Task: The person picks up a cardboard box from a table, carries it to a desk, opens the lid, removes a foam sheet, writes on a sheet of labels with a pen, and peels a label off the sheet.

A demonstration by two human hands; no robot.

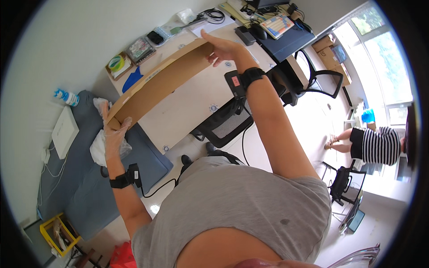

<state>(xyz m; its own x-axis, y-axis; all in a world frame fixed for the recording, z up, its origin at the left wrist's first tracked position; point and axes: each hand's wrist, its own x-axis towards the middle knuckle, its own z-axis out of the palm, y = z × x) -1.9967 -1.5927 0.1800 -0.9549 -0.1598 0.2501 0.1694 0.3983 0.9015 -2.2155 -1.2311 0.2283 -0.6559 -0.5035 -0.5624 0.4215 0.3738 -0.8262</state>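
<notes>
A long, shallow brown cardboard box (167, 82) is held up tilted above the white table, its hollow side turned toward me. My left hand (117, 134), in a clear plastic glove, is closed around the box's left end. At the right end, my right hand (222, 48) has its thumb over the upper edge and its fingers bent at the inner side. That hand looks bare, and part of its grip is hidden. Just behind the box lies a flat blue piece (132, 80), whose kind I cannot make out. A crumpled white plastic bag (99, 149) rests near my left wrist.
On the table (161, 129), a carton with tape rolls (117, 64) stands at the back left. A computer mouse (258, 31) and cables are at the back right. A mesh chair (228, 123) stands at the near edge, and a person (377, 145) is far right.
</notes>
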